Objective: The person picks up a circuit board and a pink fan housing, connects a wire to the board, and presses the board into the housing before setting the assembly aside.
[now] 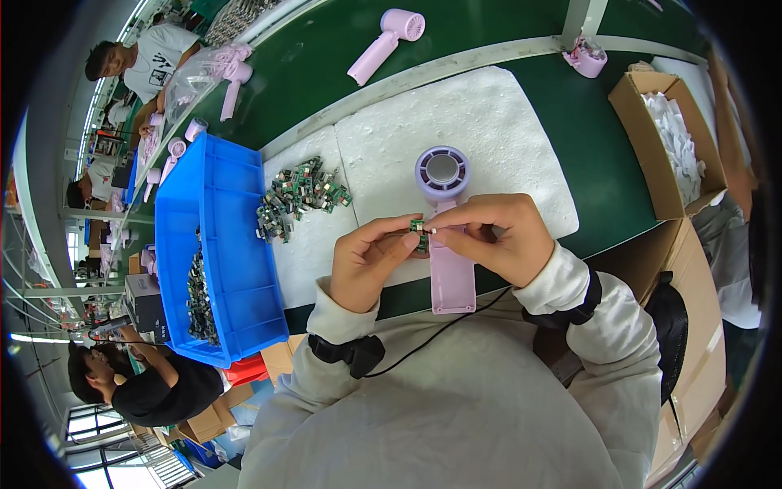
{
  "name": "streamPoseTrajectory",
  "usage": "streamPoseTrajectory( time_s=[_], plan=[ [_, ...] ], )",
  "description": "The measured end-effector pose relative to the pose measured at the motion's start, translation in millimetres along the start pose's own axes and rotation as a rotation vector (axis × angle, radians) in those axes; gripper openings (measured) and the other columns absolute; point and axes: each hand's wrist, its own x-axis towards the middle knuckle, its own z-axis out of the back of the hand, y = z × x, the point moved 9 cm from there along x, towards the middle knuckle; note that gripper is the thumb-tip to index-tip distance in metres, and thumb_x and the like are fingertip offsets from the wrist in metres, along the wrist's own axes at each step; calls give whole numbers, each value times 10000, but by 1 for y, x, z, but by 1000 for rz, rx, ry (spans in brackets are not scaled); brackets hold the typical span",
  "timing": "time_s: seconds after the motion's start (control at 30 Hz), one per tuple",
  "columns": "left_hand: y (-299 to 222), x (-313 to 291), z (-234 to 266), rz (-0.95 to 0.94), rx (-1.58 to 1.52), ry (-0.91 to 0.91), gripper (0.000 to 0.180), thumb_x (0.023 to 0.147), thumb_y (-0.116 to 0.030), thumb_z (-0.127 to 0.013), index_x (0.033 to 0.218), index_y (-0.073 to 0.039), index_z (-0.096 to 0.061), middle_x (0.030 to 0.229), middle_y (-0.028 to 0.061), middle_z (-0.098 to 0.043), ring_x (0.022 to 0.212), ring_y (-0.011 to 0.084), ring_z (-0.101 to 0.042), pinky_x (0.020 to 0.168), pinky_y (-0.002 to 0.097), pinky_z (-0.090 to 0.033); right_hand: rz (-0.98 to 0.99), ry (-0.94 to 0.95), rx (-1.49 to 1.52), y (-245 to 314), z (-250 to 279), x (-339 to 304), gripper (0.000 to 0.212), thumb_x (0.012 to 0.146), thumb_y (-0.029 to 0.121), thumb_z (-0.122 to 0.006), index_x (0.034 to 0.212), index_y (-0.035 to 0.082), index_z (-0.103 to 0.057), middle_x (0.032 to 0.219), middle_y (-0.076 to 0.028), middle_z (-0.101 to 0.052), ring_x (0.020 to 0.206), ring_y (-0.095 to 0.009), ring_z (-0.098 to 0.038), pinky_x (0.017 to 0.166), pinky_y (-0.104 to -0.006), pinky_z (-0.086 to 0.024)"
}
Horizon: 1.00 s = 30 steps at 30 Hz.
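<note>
My left hand (pixel 365 262) pinches a small green circuit board (pixel 419 237) between thumb and fingertips. Closed at the board's right edge, my right hand (pixel 507 238) grips a tiny white connector (pixel 433 231); any wire on it is too small to make out. Under both hands lies a handheld fan (pixel 453 281), its round purple head pointing away from me and its pink handle shell open toward me. Part of the handle is hidden by my fingers. A heap of loose circuit boards (pixel 303 194) rests on the white foam sheet (pixel 472 106), left of the fan.
At the left stands a blue bin (pixel 252 285) with more boards inside. Beyond a metal rail lies another pink fan (pixel 386 45). A cardboard box (pixel 643 151) of white pieces and a pink fan head (pixel 586 59) are at right. Other people sit at the left.
</note>
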Motion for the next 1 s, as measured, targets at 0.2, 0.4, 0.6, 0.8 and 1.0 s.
streamPoseTrajectory(
  time_s=[0.2, 0.4, 0.6, 0.8, 1.0],
  plan=[
    [-5, 0, -6, -22, 0, 5, 293, 1005, 52, -593, 1297, 77, -611, 1227, 173, -685, 1139, 248, -682, 961, 409, -615, 128, 32, -110, 12, -2, -1, 161, 896, 37, -739, 1051, 53, -781, 727, -44, -664, 550, -103, -502, 541, -252, -406],
    [-2, -1, -9, -20, 6, -5, 296, 1007, 55, -589, 1302, 77, -608, 1228, 173, -675, 1136, 237, -678, 975, 406, -607, 245, 16, -355, 19, -3, -4, 147, 870, 40, -736, 1016, 41, -720, 713, -84, -635, 570, -195, -588, 541, -312, -469],
    [-9, -7, -17, -167, 134, -88, 296, 1004, 72, -581, 1297, 62, -621, 1236, 169, -651, 1132, 230, -675, 976, 378, -599, 383, -58, -570, 25, -7, -8, 169, 847, 30, -732, 1012, 51, -700, 762, -89, -639, 614, -231, -645, 555, -363, -517],
    [-15, -12, -20, -243, 207, -148, 286, 1003, 79, -579, 1280, 49, -643, 1244, 166, -644, 1121, 226, -678, 968, 344, -587, 416, -133, -572, 33, 0, -8, 178, 810, 45, -770, 976, 55, -707, 841, -73, -625, 659, -246, -650, 595, -350, -543],
    [-15, -13, -20, -252, 249, -178, 286, 1003, 74, -586, 1281, 48, -647, 1241, 166, -648, 1105, 221, -683, 961, 327, -578, 467, -98, -635, 38, -3, -9, 213, 746, 38, -805, 937, 60, -715, 896, -58, -611, 721, -242, -653, 621, -341, -555]
  ],
)
